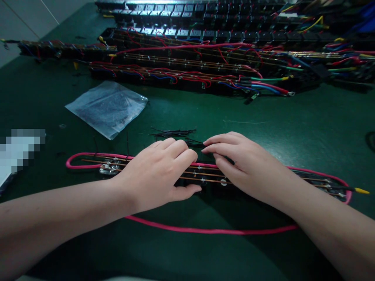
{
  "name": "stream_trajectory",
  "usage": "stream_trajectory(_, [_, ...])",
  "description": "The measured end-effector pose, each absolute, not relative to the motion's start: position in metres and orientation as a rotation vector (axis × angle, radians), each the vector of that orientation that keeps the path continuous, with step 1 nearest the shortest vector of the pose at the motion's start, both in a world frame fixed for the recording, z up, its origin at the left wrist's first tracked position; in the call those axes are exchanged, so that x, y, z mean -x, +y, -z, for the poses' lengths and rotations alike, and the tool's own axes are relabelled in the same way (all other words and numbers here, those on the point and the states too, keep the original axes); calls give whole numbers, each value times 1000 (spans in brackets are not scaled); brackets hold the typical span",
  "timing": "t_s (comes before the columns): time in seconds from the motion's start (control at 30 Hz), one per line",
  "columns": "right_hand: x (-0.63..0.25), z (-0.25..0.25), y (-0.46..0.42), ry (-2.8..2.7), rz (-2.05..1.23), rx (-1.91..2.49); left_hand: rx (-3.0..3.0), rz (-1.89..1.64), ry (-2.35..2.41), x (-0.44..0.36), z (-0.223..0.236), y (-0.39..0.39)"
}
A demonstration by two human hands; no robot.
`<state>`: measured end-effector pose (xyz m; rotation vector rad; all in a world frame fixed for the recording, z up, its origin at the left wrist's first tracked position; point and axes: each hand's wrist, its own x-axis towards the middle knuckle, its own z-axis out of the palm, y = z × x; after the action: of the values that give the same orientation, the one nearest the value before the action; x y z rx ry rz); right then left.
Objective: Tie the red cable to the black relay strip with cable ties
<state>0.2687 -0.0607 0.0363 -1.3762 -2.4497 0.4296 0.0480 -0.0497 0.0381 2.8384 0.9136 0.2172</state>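
Left hand (pixel 164 171), just left of the frame's middle, lies across a long wired strip (pixel 211 179), its fingers curled at the far edge and its thumb apart from them on the near side; whether it grips the strip cannot be told. Right hand (pixel 246 164), right of centre, brings bent fingertips close together at the end of some thin black ties (pixel 191 141); whether they pinch one is unclear. Across the middle of the frame, the strip carries copper-coloured rods. Pinkish-red cable (pixel 211 232) runs along it, loops at both ends and bows through the lower centre. More black ties (pixel 174 133) lie just above the hands. A clear plastic bag (pixel 108 107) sits upper left. Other wired strips (pixel 164 74) fill the top, on a green table (pixel 187 257).
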Motion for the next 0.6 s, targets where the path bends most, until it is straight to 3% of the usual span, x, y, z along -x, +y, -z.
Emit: stream_trajectory(0.6, [-267,-39,-61,-2475,-420,1404,-2861,-190,918,-48,-37,-50])
